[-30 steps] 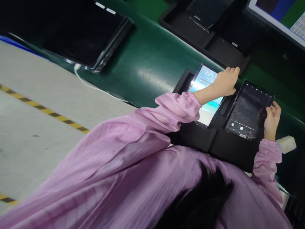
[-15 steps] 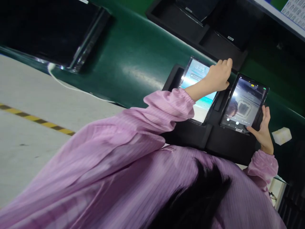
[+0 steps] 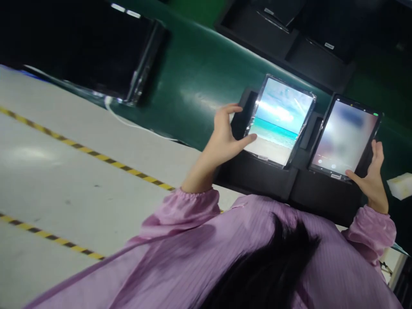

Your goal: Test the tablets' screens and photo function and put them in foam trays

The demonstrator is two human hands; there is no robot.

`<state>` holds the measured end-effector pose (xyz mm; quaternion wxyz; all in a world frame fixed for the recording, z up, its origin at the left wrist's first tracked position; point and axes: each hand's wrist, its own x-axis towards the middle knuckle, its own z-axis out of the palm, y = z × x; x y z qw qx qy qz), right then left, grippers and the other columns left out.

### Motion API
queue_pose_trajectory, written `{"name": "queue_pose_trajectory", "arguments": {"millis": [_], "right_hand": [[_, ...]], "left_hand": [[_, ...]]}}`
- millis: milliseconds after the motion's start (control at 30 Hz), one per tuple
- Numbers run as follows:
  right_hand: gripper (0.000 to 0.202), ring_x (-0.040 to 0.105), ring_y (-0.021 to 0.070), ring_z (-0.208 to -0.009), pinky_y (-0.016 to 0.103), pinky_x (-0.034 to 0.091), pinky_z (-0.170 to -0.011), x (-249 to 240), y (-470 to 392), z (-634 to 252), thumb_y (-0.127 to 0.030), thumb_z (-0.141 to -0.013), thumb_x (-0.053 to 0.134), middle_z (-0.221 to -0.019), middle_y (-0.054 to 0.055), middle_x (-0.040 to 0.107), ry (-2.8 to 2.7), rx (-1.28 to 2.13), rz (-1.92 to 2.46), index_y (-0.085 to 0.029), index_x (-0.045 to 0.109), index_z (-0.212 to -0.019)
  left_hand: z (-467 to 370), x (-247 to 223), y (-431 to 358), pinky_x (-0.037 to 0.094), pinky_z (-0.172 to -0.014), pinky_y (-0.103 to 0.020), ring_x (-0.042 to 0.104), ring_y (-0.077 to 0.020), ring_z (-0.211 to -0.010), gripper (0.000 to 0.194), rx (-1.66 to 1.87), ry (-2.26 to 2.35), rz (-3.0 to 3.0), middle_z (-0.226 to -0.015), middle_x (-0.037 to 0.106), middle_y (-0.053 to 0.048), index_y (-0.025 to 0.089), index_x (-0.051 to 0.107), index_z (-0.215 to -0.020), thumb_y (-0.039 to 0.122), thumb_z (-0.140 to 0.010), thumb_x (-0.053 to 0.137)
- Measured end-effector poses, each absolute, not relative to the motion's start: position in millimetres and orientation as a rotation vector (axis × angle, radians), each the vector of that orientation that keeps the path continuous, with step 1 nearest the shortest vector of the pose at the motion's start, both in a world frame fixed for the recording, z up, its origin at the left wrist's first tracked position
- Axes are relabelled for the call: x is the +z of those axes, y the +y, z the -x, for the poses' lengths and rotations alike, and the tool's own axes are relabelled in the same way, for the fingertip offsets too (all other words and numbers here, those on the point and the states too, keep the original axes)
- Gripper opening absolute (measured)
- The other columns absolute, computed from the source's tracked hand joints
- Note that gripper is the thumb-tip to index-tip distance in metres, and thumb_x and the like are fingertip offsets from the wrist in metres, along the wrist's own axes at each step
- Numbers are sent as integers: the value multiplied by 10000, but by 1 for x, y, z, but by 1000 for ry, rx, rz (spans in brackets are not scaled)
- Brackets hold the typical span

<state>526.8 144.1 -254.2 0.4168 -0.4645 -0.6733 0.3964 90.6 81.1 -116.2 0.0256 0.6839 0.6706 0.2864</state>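
Two lit tablets lie side by side on a black tray [image 3: 257, 176]. The left tablet [image 3: 280, 120] shows a beach picture. On the right tablet [image 3: 346, 135] is a blurred camera view with round buttons. My left hand [image 3: 227, 137] is spread at the left tablet's left edge, its thumb over the lower left corner of the screen and its fingers over the tray's side. My right hand [image 3: 370, 171] is spread at the right tablet's lower right corner, thumb at the bottom edge and fingers along the right side.
Another black tray [image 3: 257, 43] with dark tablets lies beyond on the green table [image 3: 193, 81]. Dark wrapped panels [image 3: 96, 56] and a white cable [image 3: 128, 124] are at the left. A white block [image 3: 401, 186] sits at the far right.
My left hand has moved from across the left tablet's upper right to its left edge. The left screen's clock has gone, and the right screen's picture has blurred. The view has shifted.
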Motion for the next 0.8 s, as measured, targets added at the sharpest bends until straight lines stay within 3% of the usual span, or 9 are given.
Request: {"name": "queue_pose_trajectory", "arguments": {"millis": [167, 467, 700, 800], "right_hand": [[1370, 59, 305, -1688, 522, 104, -1374, -262, 146, -530, -661, -723, 858, -1803, 176, 38, -1712, 930, 1193, -229, 2, -1701], [1310, 48, 300, -1691, 512, 78, -1390, -258, 143, -529, -690, -704, 867, -1812, 43, 71, -1697, 915, 1233, -407, 62, -1698], [1423, 70, 324, -1687, 508, 105, -1378, -261, 148, -531, -740, -647, 875, -1803, 159, 51, -1721, 882, 1246, -264, 50, -1704], [1393, 70, 295, -1689, 481, 116, -1376, -264, 148, -532, -701, -672, 878, -1808, 142, 47, -1736, 870, 1236, -277, 47, -1708]], "left_hand": [[-98, -126, 56, 277, -1319, -678, 319, -417, -1591, 911, 770, 2102, -2026, -1680, 339, -177, 298, 356, -1518, 734, -830, 765], [-104, -128, 55, 97, -1339, -721, 179, -432, -1658, 1055, 627, 2071, -2063, -1747, 227, -241, 258, 273, -1584, 577, -778, 873], [-110, -135, 63, 83, -1338, -722, 168, -463, -1657, 1091, 632, 2106, -2059, -1735, 291, -219, 254, 310, -1585, 523, -716, 912], [-120, -136, 64, 59, -1331, -736, 105, -479, -1666, 1136, 605, 2108, -2060, -1735, 293, -230, 235, 274, -1612, 504, -712, 912]]}}
